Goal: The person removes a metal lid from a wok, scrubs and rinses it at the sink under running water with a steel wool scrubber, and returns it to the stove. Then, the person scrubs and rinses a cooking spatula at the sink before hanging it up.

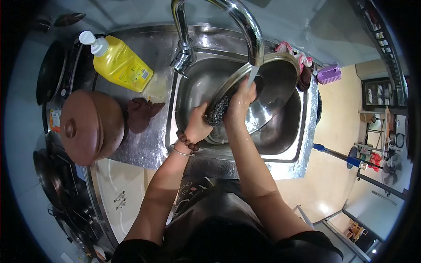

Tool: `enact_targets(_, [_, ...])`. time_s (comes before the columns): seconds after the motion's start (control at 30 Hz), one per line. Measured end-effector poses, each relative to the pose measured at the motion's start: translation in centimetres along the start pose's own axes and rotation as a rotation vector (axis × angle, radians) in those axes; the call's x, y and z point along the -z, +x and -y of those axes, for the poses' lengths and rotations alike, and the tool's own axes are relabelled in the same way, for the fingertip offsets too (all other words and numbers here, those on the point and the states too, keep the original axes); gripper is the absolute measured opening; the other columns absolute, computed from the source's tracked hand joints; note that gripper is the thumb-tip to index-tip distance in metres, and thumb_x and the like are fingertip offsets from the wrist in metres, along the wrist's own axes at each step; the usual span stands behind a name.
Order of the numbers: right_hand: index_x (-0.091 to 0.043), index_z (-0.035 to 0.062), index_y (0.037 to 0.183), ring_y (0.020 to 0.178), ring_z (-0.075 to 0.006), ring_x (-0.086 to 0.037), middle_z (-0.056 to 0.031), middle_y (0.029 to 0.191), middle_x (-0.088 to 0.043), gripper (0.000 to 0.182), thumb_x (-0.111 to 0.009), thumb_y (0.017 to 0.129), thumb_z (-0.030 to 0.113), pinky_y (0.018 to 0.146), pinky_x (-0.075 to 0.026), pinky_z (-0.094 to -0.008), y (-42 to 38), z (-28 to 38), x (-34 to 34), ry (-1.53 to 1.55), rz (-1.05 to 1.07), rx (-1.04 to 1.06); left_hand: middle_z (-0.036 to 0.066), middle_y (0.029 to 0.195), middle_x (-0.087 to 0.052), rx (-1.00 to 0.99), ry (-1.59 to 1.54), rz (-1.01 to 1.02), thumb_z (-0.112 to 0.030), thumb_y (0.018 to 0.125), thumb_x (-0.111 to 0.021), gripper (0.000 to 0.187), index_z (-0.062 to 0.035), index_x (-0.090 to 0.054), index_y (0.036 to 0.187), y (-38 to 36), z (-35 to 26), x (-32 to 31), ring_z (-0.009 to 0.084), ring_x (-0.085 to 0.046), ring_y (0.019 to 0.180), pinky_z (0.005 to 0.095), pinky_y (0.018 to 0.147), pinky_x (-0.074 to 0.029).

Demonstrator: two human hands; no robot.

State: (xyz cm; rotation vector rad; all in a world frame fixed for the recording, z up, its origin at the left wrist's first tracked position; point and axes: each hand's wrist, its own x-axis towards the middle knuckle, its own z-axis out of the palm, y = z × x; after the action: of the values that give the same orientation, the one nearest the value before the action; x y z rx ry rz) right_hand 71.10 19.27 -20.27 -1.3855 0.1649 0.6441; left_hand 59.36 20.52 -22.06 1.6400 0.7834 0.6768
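Over the steel sink (186,94), my left hand (198,125) has its fingers wrapped around the near left side of a dark metal mesh piece or scourer (218,111). My right hand (240,100) is closed on its other side, under the stream of water from the faucet (255,39). A round, shiny metal lid or bowl (280,83) with a pale rim leans tilted in the sink behind my hands. Another curved rim passes close to my left fingers. The fingertips of both hands are partly hidden.
Left of the sink stand a yellow soap bottle (120,63), a crumpled brown cloth (140,115) and a brown lidded pot (94,127). A purple brush (329,74) and a pink-and-white cloth (287,49) sit at the right back corner. Pans and a stove are at far left.
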Motion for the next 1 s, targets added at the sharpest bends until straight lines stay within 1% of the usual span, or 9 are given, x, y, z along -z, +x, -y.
enact_targets(0.07, [-0.031, -0.0032, 0.124, 0.118, -0.0346, -0.032, -0.0249, 0.126, -0.031, 0.048, -0.043, 0.085, 0.022, 0.095, -0.030, -0.0428, -1.0, 1.2, 1.0, -0.601, 0.280, 0.750, 0.012, 0.084, -0.063, 0.099, -0.126, 0.057, -0.002, 0.069, -0.063, 0.036, 0.0005, -0.054, 0.104, 0.2, -1.4, 0.2, 0.0164, -0.060, 0.076, 0.0280, 0.068, -0.046])
enact_targets(0.2, [-0.026, 0.0003, 0.129, 0.124, -0.0370, -0.023, -0.0268, 0.131, -0.022, 0.075, -0.067, 0.072, 0.026, 0.100, -0.024, -0.0432, -3.1, 2.3, 4.1, -0.645, 0.813, 0.801, 0.008, 0.085, -0.062, 0.012, -0.259, 0.115, -0.003, 0.072, -0.061, 0.033, -0.0004, -0.054, 0.104, 1.7, -1.7, 1.0, 0.0155, -0.059, 0.076, 0.0280, 0.069, -0.046])
enact_targets(0.4, [-0.043, 0.0007, 0.099, 0.109, -0.0310, -0.043, -0.0205, 0.115, -0.043, 0.048, -0.073, 0.065, 0.013, 0.091, -0.034, -0.0389, -2.8, 0.9, 3.4, -0.502, 0.509, 0.610, 0.010, 0.090, -0.061, 0.089, -0.055, 0.127, 0.003, 0.075, -0.053, 0.028, 0.0033, -0.052, 0.103, 1.8, -3.6, 0.1, 0.0147, -0.057, 0.084, 0.0283, 0.075, -0.046])
enact_targets(0.47, [-0.042, 0.0011, 0.099, 0.106, -0.0264, -0.045, -0.0178, 0.111, -0.046, 0.047, -0.073, 0.063, 0.006, 0.087, -0.037, -0.0349, -3.3, 0.7, 3.3, -0.193, 0.490, 0.276, 0.017, 0.091, -0.061, 0.008, 0.024, 0.114, 0.003, 0.071, -0.057, 0.039, 0.0030, -0.048, 0.109, 2.1, -3.3, 0.1, 0.0246, -0.061, 0.086, 0.0302, 0.073, -0.047])
enact_targets(0.6, [-0.042, 0.0015, 0.097, 0.099, -0.0214, -0.048, -0.0147, 0.102, -0.050, 0.043, -0.070, 0.064, 0.000, 0.084, -0.038, -0.0309, -4.5, 1.7, 3.0, -0.255, 0.442, 0.240, 0.020, 0.092, -0.060, -0.008, 0.075, 0.158, 0.006, 0.069, -0.055, 0.045, 0.0021, -0.046, 0.113, 1.5, -4.0, 0.2, 0.0276, -0.061, 0.088, 0.0310, 0.073, -0.046])
enact_targets(0.73, [-0.040, 0.0014, 0.097, 0.083, -0.0189, -0.050, -0.0133, 0.092, -0.051, 0.041, -0.067, 0.066, -0.002, 0.076, -0.042, -0.0300, 0.3, 6.5, 0.1, -0.345, 0.002, 0.484, 0.018, 0.080, -0.059, 0.078, 0.157, 0.155, 0.010, 0.067, -0.046, 0.053, 0.0003, -0.043, 0.119, 0.6, -4.1, 0.3, 0.0209, -0.059, 0.060, 0.0294, 0.057, -0.045])
enact_targets(0.8, [-0.042, 0.0007, 0.103, 0.071, -0.0140, -0.052, -0.0084, 0.086, -0.053, 0.038, -0.063, 0.071, 0.001, 0.061, -0.044, -0.0273, 3.2, 9.6, -1.1, 0.068, 0.001, 0.332, 0.016, 0.072, -0.058, 0.175, 0.184, 0.127, 0.010, 0.067, -0.045, 0.053, 0.0013, -0.042, 0.119, 0.3, -4.4, 0.2, 0.0186, -0.054, 0.051, 0.0287, 0.051, -0.043])
enact_targets(0.93, [-0.040, 0.0015, 0.096, 0.094, -0.0257, -0.044, -0.0164, 0.096, -0.044, 0.051, -0.074, 0.058, 0.007, 0.080, -0.037, -0.0352, -2.8, 1.9, 0.0, -0.432, 0.234, 0.382, 0.016, 0.065, -0.055, 0.231, 0.218, 0.116, 0.009, 0.066, -0.045, 0.054, 0.0015, -0.042, 0.120, 0.8, -3.4, 0.2, 0.0187, -0.054, 0.051, 0.0289, 0.050, -0.042])
enact_targets(1.0, [-0.039, 0.0013, 0.097, 0.098, -0.0275, -0.041, -0.0177, 0.101, -0.040, 0.053, -0.074, 0.058, 0.007, 0.082, -0.036, -0.0363, -4.0, 2.2, -0.3, -0.560, 0.232, 0.320, 0.016, 0.060, -0.052, -0.262, 0.065, -0.032, 0.007, 0.066, -0.046, 0.055, 0.0025, -0.042, 0.120, 1.2, -1.8, -0.5, 0.0199, -0.051, 0.048, 0.0292, 0.048, -0.041])
